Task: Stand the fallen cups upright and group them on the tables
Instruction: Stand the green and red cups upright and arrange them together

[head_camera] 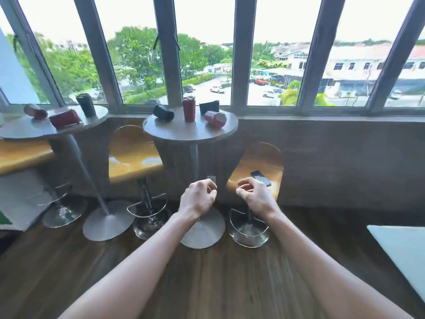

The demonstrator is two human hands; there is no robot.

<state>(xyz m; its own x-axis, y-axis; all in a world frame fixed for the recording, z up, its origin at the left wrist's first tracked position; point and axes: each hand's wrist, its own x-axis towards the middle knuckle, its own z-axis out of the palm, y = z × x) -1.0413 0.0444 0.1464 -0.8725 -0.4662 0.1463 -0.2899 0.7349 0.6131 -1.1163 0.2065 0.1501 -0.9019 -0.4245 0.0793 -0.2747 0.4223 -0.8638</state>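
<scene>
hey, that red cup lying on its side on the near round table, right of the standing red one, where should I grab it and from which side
Probably grip the red cup around its side wall near the middle, coming down from above with the right hand. It lies tipped over with its pale end toward the right, so the wall faces up. The upright red cup stands close on its left, so approach from the right.

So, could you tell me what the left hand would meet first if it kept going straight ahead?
Probably the middle table's pole, just beyond the loosely curled, empty left hand; depth is unclear, so it might pass beside it and reach the wall.
</scene>
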